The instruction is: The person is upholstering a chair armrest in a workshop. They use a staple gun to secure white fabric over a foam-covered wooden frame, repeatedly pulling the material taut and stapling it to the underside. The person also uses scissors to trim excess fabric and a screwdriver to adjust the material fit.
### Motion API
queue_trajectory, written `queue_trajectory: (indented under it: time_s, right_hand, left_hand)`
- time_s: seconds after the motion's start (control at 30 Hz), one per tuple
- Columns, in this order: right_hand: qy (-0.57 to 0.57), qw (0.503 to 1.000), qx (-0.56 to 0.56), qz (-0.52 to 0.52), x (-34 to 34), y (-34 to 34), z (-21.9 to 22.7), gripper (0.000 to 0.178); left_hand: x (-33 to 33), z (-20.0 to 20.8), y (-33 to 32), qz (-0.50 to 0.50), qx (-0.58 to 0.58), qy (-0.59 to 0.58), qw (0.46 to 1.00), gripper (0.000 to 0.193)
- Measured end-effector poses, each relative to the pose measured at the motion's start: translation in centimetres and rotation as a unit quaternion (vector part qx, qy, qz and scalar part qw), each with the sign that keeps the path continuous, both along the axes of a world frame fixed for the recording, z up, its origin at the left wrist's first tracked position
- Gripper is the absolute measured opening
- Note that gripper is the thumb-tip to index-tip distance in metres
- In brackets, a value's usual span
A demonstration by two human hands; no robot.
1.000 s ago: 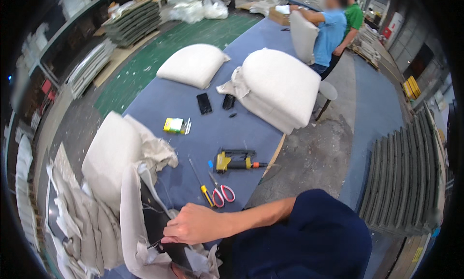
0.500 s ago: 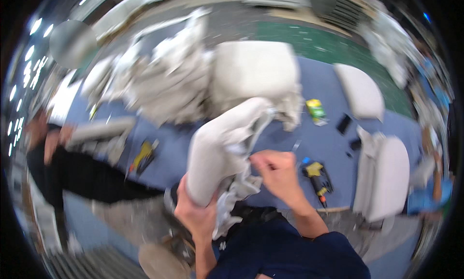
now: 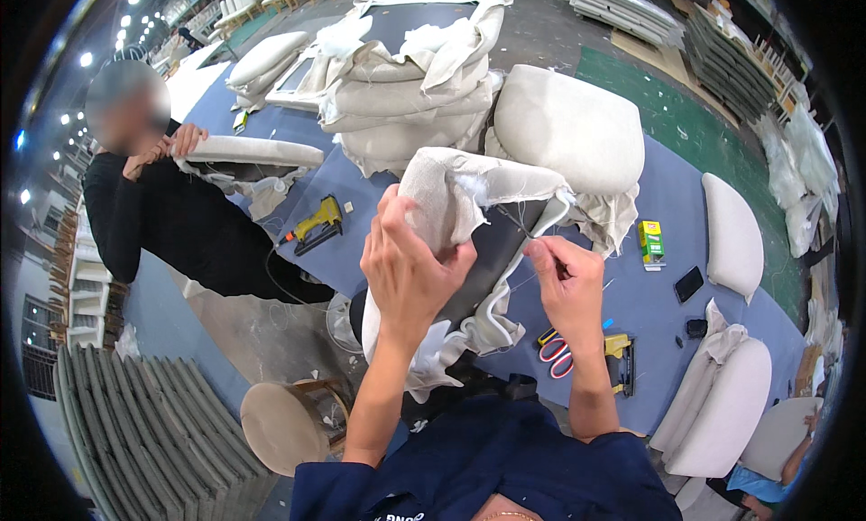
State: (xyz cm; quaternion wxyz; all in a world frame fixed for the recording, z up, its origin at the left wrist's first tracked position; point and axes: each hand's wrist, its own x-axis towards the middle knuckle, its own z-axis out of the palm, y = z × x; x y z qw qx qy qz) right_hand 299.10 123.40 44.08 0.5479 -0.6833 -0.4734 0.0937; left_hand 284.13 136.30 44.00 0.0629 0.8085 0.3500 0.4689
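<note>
A beige fabric-covered chair cushion point(image 3: 428, 192) is tilted up in front of me, its loose cover edge frayed and white padding point(image 3: 474, 189) showing. My left hand point(image 3: 410, 255) grips the cushion's left part, fingers pressed into the fabric. Closed in a pinch, my right hand point(image 3: 568, 282) holds a thin dark tool point(image 3: 514, 221) whose tip reaches the cushion's open edge. White piping point(image 3: 546, 216) and ragged fabric hang down between my hands. The handle end of the tool is hidden by my fingers.
Scissors point(image 3: 557, 354) and a yellow staple gun point(image 3: 620, 354) lie by my right forearm; another staple gun point(image 3: 317, 225) lies left. Covered cushions point(image 3: 573, 115) are stacked ahead. A green-yellow box point(image 3: 650, 241) and phone point(image 3: 688, 285) lie right. A co-worker point(image 3: 135, 196) holds a cushion.
The cushion has turned, its open edge now facing right. My left hand has moved up from its lower end. My right hand has shifted right, with the thin tool at the edge.
</note>
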Motion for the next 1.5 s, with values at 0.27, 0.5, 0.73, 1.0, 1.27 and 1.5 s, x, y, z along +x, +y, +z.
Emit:
queue_trajectory:
  time_s: [0.27,0.5,0.73,1.0,1.27,1.5]
  right_hand:
    - [0.025,0.998,0.055,0.027,-1.2,0.9,-0.2,0.015]
    - [0.047,0.991,0.066,0.102,-2.1,1.9,0.2,0.012]
    - [0.073,0.991,0.112,0.027,-0.8,2.8,0.9,0.012]
    - [0.262,0.948,0.171,0.064,-1.6,6.6,0.7,0.010]
    - [0.131,0.985,0.101,0.044,1.5,3.4,2.7,0.010]
    - [-0.112,0.985,0.120,-0.044,3.2,1.5,0.5,0.012]
  left_hand:
    - [0.6,2.1,1.3,-0.049,0.047,0.033,0.997,0.016]
    - [-0.9,2.9,2.8,-0.244,-0.285,-0.183,0.909,0.014]
    - [-1.4,2.9,2.2,-0.221,-0.290,-0.157,0.918,0.013]
    - [-0.6,4.8,2.7,-0.344,-0.188,-0.045,0.919,0.020]
    - [3.2,7.4,2.2,-0.301,-0.156,-0.003,0.941,0.026]
    - [4.1,6.2,3.2,-0.320,-0.190,-0.055,0.926,0.012]
